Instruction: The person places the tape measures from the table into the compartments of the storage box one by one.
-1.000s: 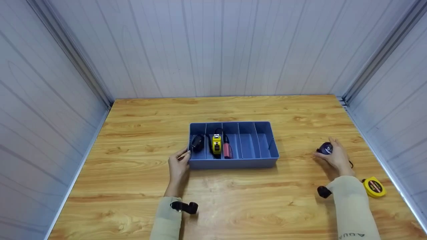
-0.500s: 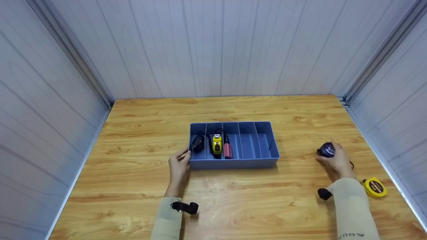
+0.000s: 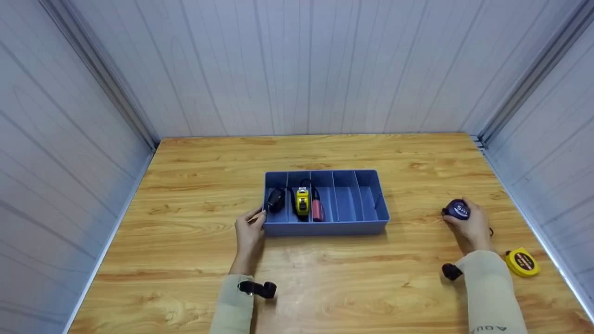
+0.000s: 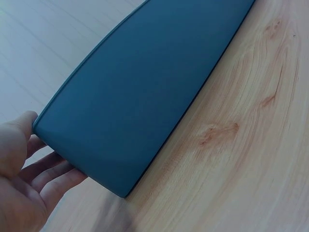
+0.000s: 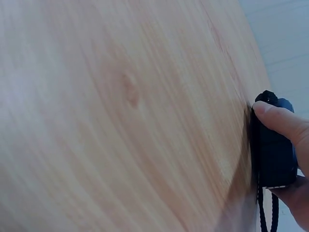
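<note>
My left hand (image 3: 248, 229) holds the left front corner of a blue divided box (image 3: 327, 228). In the left wrist view the thumb lies at the rim of the box (image 4: 125, 92), and the other fingers rest against its end wall. To the right, my right hand (image 3: 473, 227) grips a dark blue round tape measure (image 3: 459, 209) with "5m" on its face. In the right wrist view my thumb presses the tape measure's side (image 5: 275, 150), and its black cord (image 5: 274, 212) hangs down. It stands close over the table.
In the box's left compartments lie a black item (image 3: 276, 200), a yellow tape measure (image 3: 302, 202) and a red item (image 3: 317, 210). Another yellow tape measure (image 3: 523, 262) lies beside my right sleeve. White panel walls (image 3: 306, 69) enclose the wooden table (image 3: 204, 185).
My right hand has turned the blue tape measure slightly and shifted it a little right, so more of its labelled face shows. The left hand and the box stay in place.
</note>
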### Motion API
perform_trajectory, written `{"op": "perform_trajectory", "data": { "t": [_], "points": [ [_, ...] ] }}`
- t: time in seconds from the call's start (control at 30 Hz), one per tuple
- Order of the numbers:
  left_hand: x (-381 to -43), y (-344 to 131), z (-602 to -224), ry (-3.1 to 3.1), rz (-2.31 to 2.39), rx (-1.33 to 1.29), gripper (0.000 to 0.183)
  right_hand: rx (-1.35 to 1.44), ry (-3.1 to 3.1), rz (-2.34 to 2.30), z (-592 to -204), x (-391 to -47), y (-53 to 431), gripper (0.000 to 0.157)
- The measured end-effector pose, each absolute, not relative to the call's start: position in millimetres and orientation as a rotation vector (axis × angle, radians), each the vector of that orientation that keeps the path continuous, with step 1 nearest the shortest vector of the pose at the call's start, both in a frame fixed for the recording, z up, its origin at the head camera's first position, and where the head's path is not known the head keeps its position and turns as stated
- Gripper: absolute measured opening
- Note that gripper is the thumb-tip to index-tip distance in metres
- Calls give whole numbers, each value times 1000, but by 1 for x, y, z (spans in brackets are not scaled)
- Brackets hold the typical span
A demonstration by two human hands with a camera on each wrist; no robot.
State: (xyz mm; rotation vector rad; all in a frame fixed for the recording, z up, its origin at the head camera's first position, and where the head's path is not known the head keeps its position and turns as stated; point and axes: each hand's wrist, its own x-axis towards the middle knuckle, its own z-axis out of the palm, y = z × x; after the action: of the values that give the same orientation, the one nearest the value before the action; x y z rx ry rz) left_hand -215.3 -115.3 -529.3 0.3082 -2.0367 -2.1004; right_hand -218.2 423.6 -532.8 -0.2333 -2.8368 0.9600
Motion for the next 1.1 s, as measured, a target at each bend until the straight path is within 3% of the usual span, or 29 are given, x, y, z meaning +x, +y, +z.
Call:
{"op": "perform_trajectory", "data": {
  "t": [0.6,1.1],
  "points": [
    [-216,-115,-531,-1988,-2134,321,29,-415,-2822,906,-536,-215,420,81],
    [-217,-115,-532,-2038,-2048,260,27,-366,-2797,872,-533,-209,414,78]
  ]
}}
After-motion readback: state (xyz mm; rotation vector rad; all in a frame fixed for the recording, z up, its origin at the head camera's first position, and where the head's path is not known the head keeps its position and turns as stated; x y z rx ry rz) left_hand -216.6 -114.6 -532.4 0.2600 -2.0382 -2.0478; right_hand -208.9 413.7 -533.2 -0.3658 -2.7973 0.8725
